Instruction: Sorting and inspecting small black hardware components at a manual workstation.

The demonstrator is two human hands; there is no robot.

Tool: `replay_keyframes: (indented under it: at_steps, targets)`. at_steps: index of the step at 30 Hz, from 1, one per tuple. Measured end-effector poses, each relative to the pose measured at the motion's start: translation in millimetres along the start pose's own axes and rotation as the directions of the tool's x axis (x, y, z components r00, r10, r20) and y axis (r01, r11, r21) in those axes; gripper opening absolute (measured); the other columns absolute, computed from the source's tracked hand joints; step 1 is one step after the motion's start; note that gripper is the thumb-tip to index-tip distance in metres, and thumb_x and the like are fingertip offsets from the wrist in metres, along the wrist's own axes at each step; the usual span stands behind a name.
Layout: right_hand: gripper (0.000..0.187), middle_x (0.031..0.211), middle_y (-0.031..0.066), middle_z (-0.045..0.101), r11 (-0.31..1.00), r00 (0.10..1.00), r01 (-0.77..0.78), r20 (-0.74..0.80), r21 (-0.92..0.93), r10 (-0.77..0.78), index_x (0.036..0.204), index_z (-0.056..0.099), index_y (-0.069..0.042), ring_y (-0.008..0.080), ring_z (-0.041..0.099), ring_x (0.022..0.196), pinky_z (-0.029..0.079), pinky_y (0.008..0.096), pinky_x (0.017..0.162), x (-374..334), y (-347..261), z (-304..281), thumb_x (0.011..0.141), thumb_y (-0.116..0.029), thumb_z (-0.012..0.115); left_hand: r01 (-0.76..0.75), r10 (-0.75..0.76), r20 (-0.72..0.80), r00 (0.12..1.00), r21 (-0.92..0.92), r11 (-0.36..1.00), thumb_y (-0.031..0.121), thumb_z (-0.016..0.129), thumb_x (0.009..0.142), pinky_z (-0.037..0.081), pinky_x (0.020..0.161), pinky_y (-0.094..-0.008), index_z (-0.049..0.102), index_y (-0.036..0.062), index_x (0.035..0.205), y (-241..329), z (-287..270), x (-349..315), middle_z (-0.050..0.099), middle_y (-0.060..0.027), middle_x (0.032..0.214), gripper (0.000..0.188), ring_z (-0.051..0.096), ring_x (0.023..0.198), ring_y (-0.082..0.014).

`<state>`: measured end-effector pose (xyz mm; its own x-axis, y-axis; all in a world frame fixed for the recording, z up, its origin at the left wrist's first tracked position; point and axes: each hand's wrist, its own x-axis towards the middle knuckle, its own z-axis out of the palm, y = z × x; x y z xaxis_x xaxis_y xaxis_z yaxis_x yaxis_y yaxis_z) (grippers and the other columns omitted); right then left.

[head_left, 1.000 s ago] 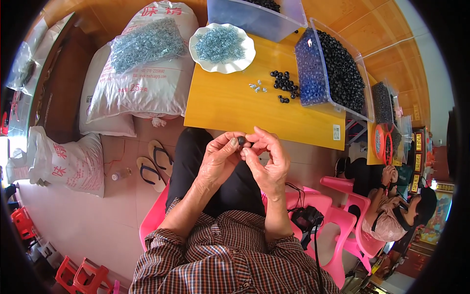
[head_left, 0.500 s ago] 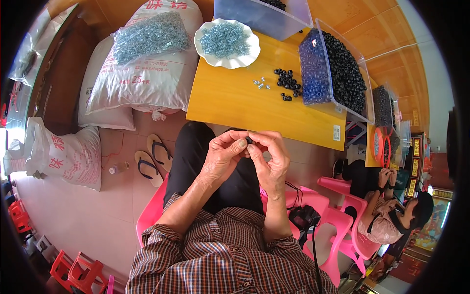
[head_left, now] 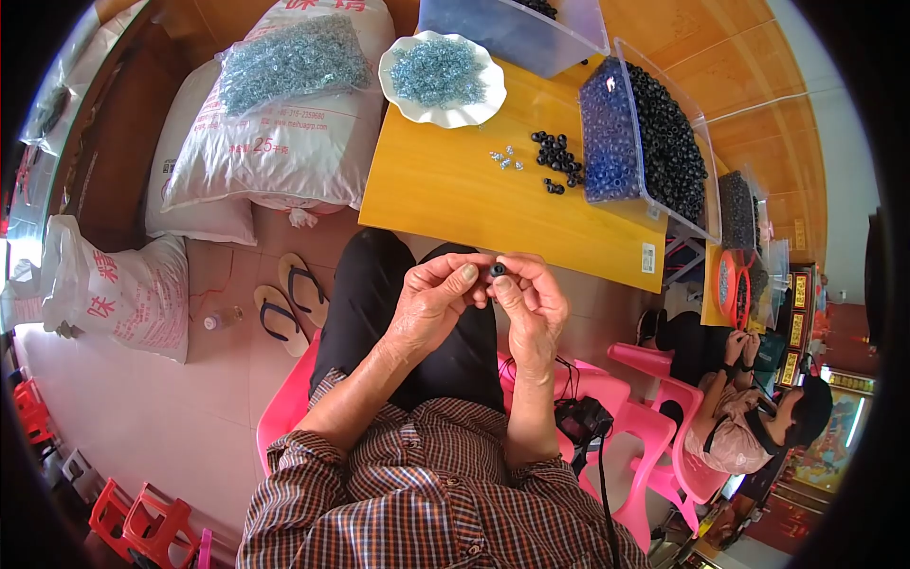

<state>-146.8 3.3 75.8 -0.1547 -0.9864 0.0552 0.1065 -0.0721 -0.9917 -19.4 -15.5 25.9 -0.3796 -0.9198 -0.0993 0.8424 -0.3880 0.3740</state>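
Note:
Above my lap, in front of the table edge, my right hand (head_left: 531,303) pinches a small round black piece (head_left: 498,269) with a hole in its face between thumb and forefinger. My left hand (head_left: 438,296) is closed right beside it, thumb pressed on the forefinger; whatever it may hold is hidden. On the yellow table (head_left: 445,190) lie a loose group of similar black pieces (head_left: 557,156) and several tiny clear, shiny pieces (head_left: 505,159). A white scalloped plate (head_left: 387,70) carries a heap of small bluish clear pieces (head_left: 438,74).
A clear bin (head_left: 687,216) of black and blue pieces stands on the table's right, another bin (head_left: 512,43) behind. White sacks (head_left: 275,171) stand left, one bearing a bag of clear pieces (head_left: 294,66). Sandals (head_left: 289,303) lie on the floor. Another person (head_left: 749,417) sits at right.
The black piece, partly covered by fingers before, now shows its holed face. My right hand has shifted slightly right and turned; my left hand stays nearly in place.

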Motion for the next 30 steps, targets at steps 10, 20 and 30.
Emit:
replay_keyframes:
  at_steps: [10, 20, 30]
  targets:
    - [0.024, 0.096, 0.009, 0.064, 0.998, 0.998, 0.064, -0.018, 0.002, -0.064, 0.106, 0.061, 0.003, 0.0089, 0.058, 0.072, 0.049, 0.0217, 0.067, 21.6, -1.3, -6.2, 0.082, 0.007, 0.065, 0.044, -0.033, -0.15, 0.988, 0.066, 0.997, 0.012, 0.059, 0.094, 0.049, 0.067, -0.0246, 0.065, -0.0009, 0.111, -3.4, -14.4, 1.3, 0.068, -0.0083, 0.092, 0.022, 0.059, 0.07, -0.0096]
    - [0.019, 0.087, 0.0093, 0.058, 0.63, 0.961, 0.231, 0.074, -0.742, -0.265, 0.099, 0.069, -0.003, 0.0148, 0.059, 0.066, 0.048, 0.0271, 0.06, 63.5, 35.7, -17.0, 0.08, 0.002, 0.068, 0.049, -0.033, -0.186, 0.982, 0.079, 0.996, 0.012, 0.06, 0.094, 0.049, 0.066, -0.024, 0.066, 0.0002, 0.109, -3.0, -20.4, 2.8, 0.069, -0.0066, 0.089, 0.02, 0.059, 0.069, -0.0088]
    - [0.022, 0.09, 0.0067, 0.06, 0.75, 0.97, 0.221, 0.063, -0.623, -0.233, 0.097, 0.066, 0.001, 0.0094, 0.057, 0.064, 0.047, 0.0231, 0.058, 50.9, 21.3, -13.7, 0.077, 0.009, 0.069, 0.041, -0.015, -0.213, 0.977, 0.12, 0.992, 0.012, 0.06, 0.093, 0.049, 0.068, -0.0251, 0.065, 0.0005, 0.111, -6.0, -27.0, 5.6, 0.068, -0.008, 0.092, 0.022, 0.06, 0.071, -0.0109]
